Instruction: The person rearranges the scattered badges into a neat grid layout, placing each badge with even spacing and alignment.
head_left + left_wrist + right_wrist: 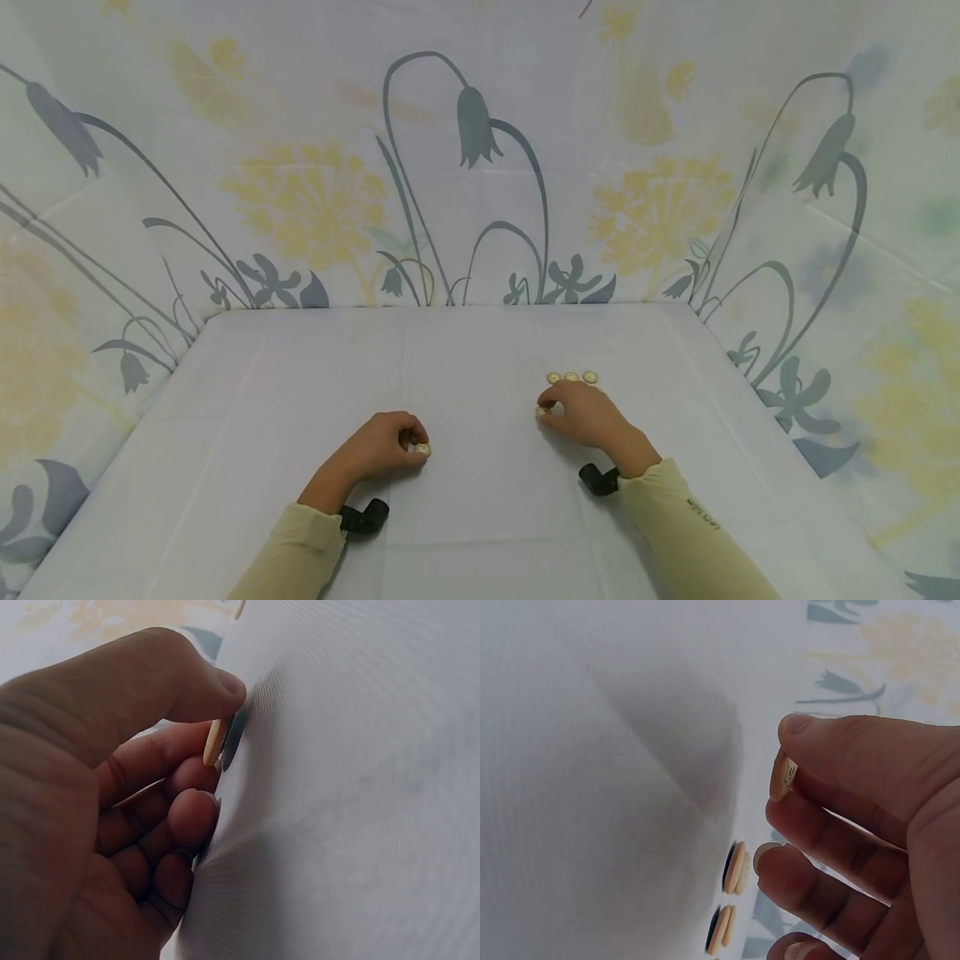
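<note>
My left hand (pixel 386 446) is low over the white table at left of centre. Its thumb and fingers pinch a small round wooden piece (pixel 215 742), tilted on edge close to the cloth. My right hand (pixel 585 412) is farther right and a little farther back. Between its thumb and index finger it pinches another round wooden piece (pixel 783 777), with dark marks on its face, above the table. Just beyond that hand, several like pieces (pixel 572 377) lie in a short row. In the right wrist view some pieces (pixel 736 868) appear stacked in pairs.
A white cloth (pixel 480 517) covers the table. Flower-printed curtains (pixel 480 208) rise behind its far edge and along both sides. A black wrist device (pixel 365 517) sits below the left hand, and another wrist device (pixel 597 480) below the right.
</note>
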